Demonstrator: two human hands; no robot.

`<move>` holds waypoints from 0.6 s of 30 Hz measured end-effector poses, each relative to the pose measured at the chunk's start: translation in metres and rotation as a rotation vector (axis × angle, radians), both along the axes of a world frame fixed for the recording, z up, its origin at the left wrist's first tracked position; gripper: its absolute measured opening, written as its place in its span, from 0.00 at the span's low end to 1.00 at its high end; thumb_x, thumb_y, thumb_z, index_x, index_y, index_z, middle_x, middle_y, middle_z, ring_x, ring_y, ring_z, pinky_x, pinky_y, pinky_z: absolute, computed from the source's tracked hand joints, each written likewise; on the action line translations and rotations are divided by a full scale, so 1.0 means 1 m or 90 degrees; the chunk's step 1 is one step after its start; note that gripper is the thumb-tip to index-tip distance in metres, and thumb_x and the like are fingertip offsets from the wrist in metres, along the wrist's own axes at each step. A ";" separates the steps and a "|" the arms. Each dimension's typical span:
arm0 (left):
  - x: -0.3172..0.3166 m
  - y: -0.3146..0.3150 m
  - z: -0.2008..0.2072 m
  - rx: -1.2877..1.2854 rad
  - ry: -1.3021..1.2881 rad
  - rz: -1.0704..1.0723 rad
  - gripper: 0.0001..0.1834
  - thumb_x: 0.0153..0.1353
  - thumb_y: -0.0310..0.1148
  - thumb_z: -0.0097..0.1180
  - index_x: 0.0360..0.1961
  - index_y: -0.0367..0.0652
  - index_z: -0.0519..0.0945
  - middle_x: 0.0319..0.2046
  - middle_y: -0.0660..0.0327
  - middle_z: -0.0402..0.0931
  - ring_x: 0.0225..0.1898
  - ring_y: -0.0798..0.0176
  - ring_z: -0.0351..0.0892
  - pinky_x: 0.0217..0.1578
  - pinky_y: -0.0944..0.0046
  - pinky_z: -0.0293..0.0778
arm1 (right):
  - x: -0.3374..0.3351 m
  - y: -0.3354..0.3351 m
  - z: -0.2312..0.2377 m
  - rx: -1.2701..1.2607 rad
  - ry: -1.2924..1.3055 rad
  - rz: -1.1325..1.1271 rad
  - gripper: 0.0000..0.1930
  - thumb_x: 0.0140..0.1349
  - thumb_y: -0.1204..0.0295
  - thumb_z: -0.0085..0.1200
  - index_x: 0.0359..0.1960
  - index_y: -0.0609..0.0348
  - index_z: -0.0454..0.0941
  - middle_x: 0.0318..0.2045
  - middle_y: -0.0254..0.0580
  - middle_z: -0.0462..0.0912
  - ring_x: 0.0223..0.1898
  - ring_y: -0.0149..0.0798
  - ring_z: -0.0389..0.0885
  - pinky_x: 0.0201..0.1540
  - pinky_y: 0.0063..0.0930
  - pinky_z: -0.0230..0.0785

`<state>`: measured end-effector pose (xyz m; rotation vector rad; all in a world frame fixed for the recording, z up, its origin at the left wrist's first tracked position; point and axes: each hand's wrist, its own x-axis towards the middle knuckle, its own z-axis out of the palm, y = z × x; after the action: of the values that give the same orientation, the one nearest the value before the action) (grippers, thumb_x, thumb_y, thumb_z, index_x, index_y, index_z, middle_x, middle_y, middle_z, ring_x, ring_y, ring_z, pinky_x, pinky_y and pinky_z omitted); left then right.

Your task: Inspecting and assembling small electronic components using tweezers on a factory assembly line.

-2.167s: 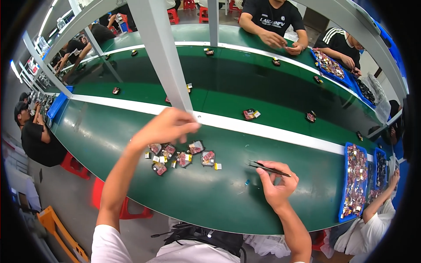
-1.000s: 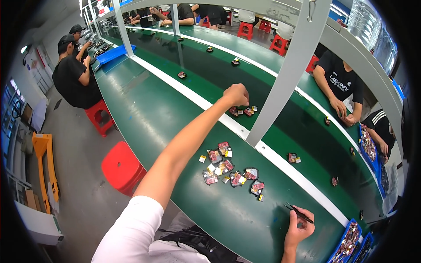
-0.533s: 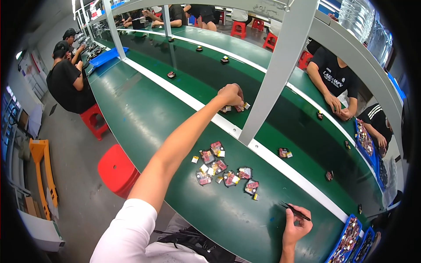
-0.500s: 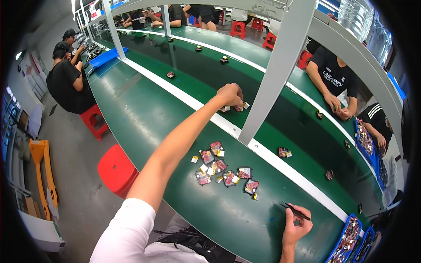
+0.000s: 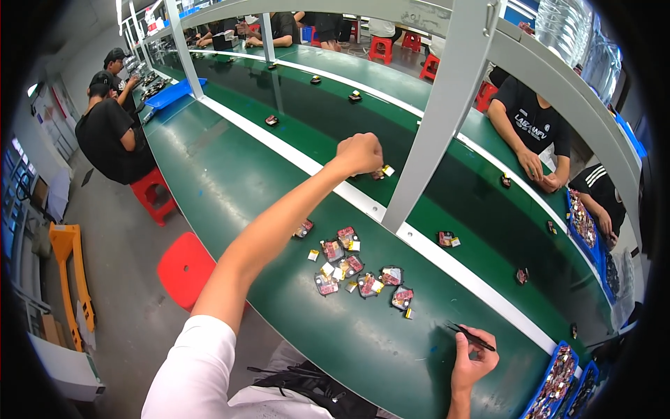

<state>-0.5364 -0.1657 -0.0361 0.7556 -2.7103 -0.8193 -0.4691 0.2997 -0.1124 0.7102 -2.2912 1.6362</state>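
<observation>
My left hand (image 5: 361,153) reaches far out over the dark green belt (image 5: 317,105), its fingers curled closed. What they hold, if anything, is hidden. A small part with a yellow-and-white piece (image 5: 385,171) shows just beside the fingers, and I cannot tell whether they touch it. In my right hand (image 5: 473,359), low over the green worktop, is a pair of black tweezers (image 5: 474,338), tips pointing up and left. Between the hands lies a loose cluster of small black-cased modules with red circuit boards (image 5: 370,284). Small yellow-and-white pieces (image 5: 313,255) lie among them.
A grey upright post (image 5: 434,126) stands just right of my left hand. White rails (image 5: 481,288) edge the belt, which bears several scattered modules (image 5: 448,239). Blue trays of parts (image 5: 555,380) sit at lower right. A red stool (image 5: 187,269) stands at left; people sit around the line.
My left hand has shifted slightly left, and its forearm has swung left, uncovering another module beside it. The right hand with the tweezers has hardly moved.
</observation>
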 end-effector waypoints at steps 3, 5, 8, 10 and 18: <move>0.042 0.001 -0.001 -0.119 0.042 0.009 0.06 0.49 0.30 0.58 0.27 0.44 0.86 0.30 0.52 0.87 0.33 0.50 0.88 0.36 0.54 0.82 | -0.001 -0.001 0.002 -0.015 0.014 0.016 0.08 0.57 0.83 0.67 0.36 0.68 0.81 0.37 0.46 0.88 0.21 0.19 0.69 0.26 0.12 0.59; 0.082 0.007 0.001 -0.044 -0.003 -0.010 0.06 0.54 0.28 0.55 0.28 0.40 0.83 0.28 0.52 0.86 0.27 0.52 0.87 0.31 0.56 0.81 | 0.000 -0.004 0.005 -0.017 0.008 0.031 0.08 0.57 0.82 0.67 0.36 0.68 0.81 0.37 0.46 0.88 0.21 0.19 0.69 0.26 0.12 0.59; 0.135 0.045 0.008 0.121 -0.063 -0.035 0.07 0.62 0.26 0.52 0.35 0.36 0.81 0.24 0.52 0.84 0.20 0.58 0.86 0.27 0.59 0.81 | 0.000 -0.006 0.005 -0.011 0.007 0.035 0.08 0.56 0.82 0.68 0.35 0.67 0.81 0.37 0.45 0.88 0.20 0.19 0.68 0.25 0.13 0.58; 0.150 0.073 0.002 0.094 -0.050 -0.164 0.07 0.70 0.28 0.49 0.39 0.37 0.77 0.25 0.55 0.84 0.22 0.61 0.87 0.21 0.60 0.80 | 0.001 -0.004 0.008 -0.010 0.003 0.045 0.08 0.57 0.81 0.68 0.36 0.67 0.81 0.37 0.44 0.87 0.21 0.19 0.68 0.25 0.13 0.58; 0.117 0.200 -0.026 0.492 -0.028 -0.451 0.13 0.72 0.36 0.56 0.50 0.39 0.81 0.25 0.60 0.83 0.20 0.71 0.79 0.20 0.68 0.73 | -0.001 0.000 0.010 -0.050 -0.022 -0.006 0.08 0.57 0.83 0.67 0.36 0.67 0.80 0.36 0.43 0.87 0.23 0.20 0.73 0.26 0.12 0.60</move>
<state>-0.4198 0.0345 -0.0618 -0.1508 -2.6590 -2.0735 -0.4701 0.2992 -0.1023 0.6574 -2.2357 1.7378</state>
